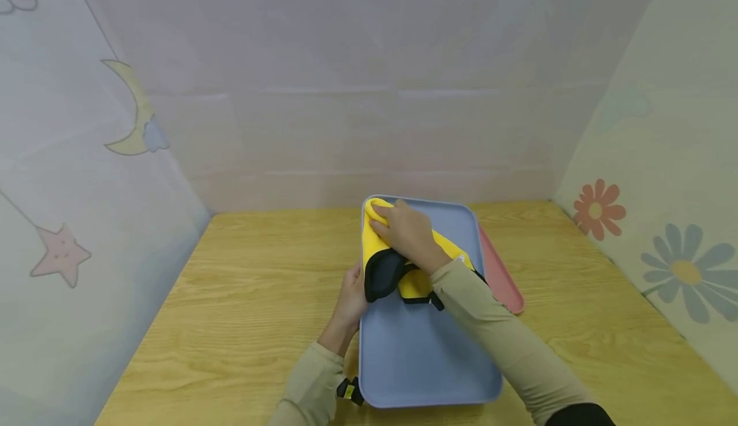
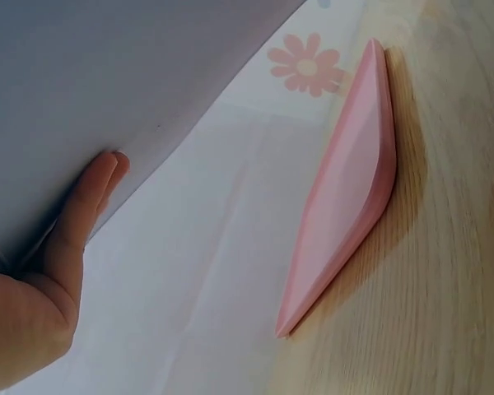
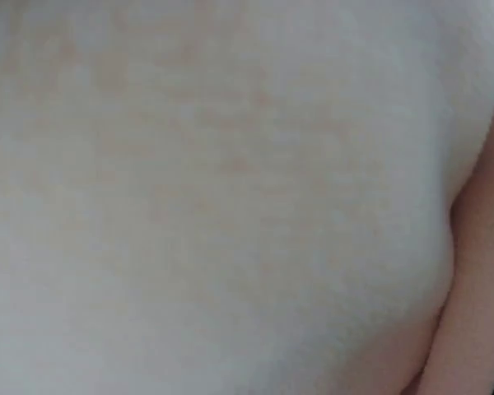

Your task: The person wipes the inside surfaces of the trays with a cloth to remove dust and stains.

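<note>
A light blue tray (image 1: 429,355) is held up off the table in the head view. At its left edge my left hand (image 1: 350,298) grips it; in the left wrist view that hand's fingers (image 2: 84,197) lie along the tray's underside (image 2: 148,74). My right hand (image 1: 412,230) holds a yellow cloth (image 1: 375,237) with dark grey parts against the tray's upper left corner. Part of the cloth drapes down and across the tray under my right forearm. A blurred pale surface fills most of the right wrist view, with skin along its right side; the cloth cannot be made out there.
A pink tray (image 1: 500,275) lies on the wooden table (image 1: 259,298), partly behind the blue one. Pale printed sheets (image 1: 369,93) stand around the table at the back and both sides. A small black and yellow item (image 1: 349,391) shows beside my left sleeve.
</note>
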Motion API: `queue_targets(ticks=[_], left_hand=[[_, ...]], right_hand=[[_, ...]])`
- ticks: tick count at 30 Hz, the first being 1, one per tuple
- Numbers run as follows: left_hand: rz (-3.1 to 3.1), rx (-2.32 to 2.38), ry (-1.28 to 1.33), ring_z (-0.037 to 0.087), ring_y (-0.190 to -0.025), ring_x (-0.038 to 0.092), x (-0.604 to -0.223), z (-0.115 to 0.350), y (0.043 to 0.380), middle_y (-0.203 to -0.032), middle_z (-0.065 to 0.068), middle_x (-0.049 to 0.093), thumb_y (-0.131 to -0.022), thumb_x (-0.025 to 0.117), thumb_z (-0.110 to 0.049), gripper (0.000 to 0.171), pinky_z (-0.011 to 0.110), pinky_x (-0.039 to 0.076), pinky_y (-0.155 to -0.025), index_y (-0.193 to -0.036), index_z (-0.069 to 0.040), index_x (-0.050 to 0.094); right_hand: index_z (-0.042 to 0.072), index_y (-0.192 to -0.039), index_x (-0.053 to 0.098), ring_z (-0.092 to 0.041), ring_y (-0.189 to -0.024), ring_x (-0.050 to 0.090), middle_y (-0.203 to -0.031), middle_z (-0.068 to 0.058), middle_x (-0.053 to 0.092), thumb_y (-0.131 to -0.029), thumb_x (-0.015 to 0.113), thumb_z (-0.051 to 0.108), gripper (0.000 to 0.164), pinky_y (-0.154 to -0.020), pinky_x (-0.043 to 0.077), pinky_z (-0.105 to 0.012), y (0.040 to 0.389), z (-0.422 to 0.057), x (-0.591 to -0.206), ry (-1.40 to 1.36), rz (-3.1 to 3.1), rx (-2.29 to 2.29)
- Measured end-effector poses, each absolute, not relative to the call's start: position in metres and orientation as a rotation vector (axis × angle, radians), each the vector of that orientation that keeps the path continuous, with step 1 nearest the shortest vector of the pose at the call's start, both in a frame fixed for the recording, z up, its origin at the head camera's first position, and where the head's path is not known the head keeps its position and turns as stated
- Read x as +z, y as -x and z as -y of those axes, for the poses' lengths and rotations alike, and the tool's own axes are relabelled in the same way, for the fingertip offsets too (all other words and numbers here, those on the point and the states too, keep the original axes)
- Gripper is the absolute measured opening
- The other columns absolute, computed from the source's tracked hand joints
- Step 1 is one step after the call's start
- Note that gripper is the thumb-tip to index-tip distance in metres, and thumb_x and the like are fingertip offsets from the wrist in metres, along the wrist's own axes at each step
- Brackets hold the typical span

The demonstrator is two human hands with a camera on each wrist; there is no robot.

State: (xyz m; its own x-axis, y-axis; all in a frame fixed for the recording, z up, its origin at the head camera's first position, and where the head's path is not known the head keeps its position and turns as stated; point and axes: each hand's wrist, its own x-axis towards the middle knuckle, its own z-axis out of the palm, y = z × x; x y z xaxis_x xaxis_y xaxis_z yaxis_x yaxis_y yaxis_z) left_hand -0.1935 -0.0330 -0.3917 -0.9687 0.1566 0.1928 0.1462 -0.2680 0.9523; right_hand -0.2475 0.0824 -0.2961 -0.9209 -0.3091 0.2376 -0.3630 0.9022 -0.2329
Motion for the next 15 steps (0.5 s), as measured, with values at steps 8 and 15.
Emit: queue_targets(ticks=[8,15], left_hand=[[-1.936,2.440,-0.364,0.011,-0.055,0.035,-0.3917,0.0353,0.1933,-0.061,0.000,0.035,-0.097,0.038,-0.023,0.030,0.023,0.030,-0.052,-0.092,0.003,0.051],[-1.934,2.397,-0.357,0.012,-0.055,0.036,-0.3897,0.0378,0.1946,-0.061,0.001,0.035,-0.098,0.035,-0.018,0.027,0.023,0.030,-0.052,-0.089,0.002,0.050]], right_hand=[[0.017,-0.125,0.053,-0.020,-0.054,0.038,-0.073,-0.006,0.043,-0.090,0.052,0.032,0.038,-0.044,0.030,-0.028,0.2479,-0.0828,-0.2989,-0.525,2.856,0.457],[0.016,-0.125,0.053,-0.019,-0.053,0.037,-0.071,-0.006,0.043,-0.091,0.051,0.032,0.038,-0.042,0.028,-0.027,0.2492,-0.0855,-0.2992,-0.537,2.843,0.436]])
